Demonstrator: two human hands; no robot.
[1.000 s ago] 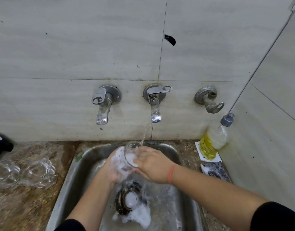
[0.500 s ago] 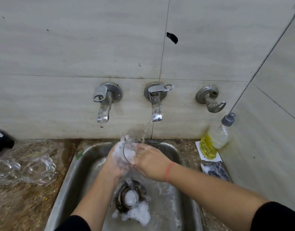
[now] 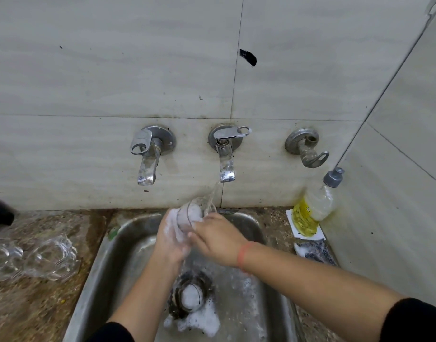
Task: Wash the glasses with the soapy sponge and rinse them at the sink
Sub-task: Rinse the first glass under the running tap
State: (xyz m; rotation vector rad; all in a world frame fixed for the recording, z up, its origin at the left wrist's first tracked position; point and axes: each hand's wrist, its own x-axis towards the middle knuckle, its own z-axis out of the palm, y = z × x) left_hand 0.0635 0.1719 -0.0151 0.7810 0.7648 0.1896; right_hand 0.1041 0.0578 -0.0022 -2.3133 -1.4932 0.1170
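Under both your hands lies one steel sink [image 3: 118,255], the largest thing, set into a brown speckled counter [image 3: 27,312]. Behind your hands rises the tiled wall [image 3: 113,70], and it carries three taps: one [image 3: 147,159] beyond your left hand, a middle tap [image 3: 226,154] directly beyond the fingers, and a third [image 3: 307,149] beyond your right hand. Only the middle tap runs; its water [image 3: 213,193] falls into the mouth of the glass [image 3: 192,215] you hold.

I count four glasses. Your left hand [image 3: 170,238], covered in foam, grips the glass from the left side. Your right hand [image 3: 217,240] closes on it from the right, fingers curled on its wall. A second glass [image 3: 191,296], with foam inside, stands over the drain, below your wrists and between your forearms. Two more glasses [image 3: 51,257] rest on the counter, well apart to the left of your left hand; they are blurred.

To the right of your right hand stands one bottle [image 3: 313,211] of yellow liquid with a grey cap. Just in front of it lies one dark sponge [image 3: 315,251] with foam on it. One red thread [image 3: 244,254] circles your right wrist.
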